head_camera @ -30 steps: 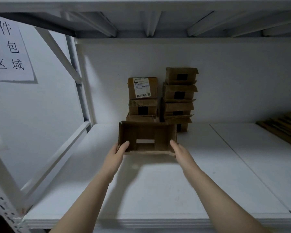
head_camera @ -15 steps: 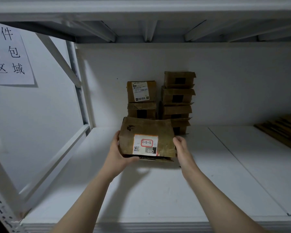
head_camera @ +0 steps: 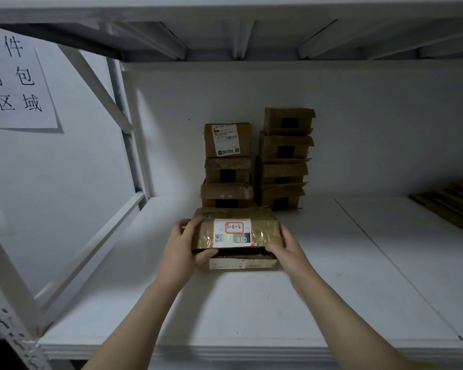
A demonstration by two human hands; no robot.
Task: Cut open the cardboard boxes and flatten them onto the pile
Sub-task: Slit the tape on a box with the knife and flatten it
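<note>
Rolled label-up since a second ago, the cardboard box (head_camera: pixel 235 233) sits low over the shelf (head_camera: pixel 251 316), just before the stacked boxes (head_camera: pixel 284 156) at its back edge. Flattening seems in hand; next calls for pressing it down. The left hand (head_camera: pixel 183 248) and right hand (head_camera: pixel 286 247) each clasp an end, fingers curled round it.

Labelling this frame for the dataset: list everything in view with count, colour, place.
held box: one, brown with white label, between both hands, in front of the stacks.
stacked boxes: two stacks, brown, against the back wall; right one four high.
flattened cardboard: one pile, brown, shelf's far right.
paper sign: one, white, black characters, left wall.
shelf: one, white, below it all.
left grip: one, bare hand, holds the box's left end.
right grip: one, bare hand, holds its right end.
</note>
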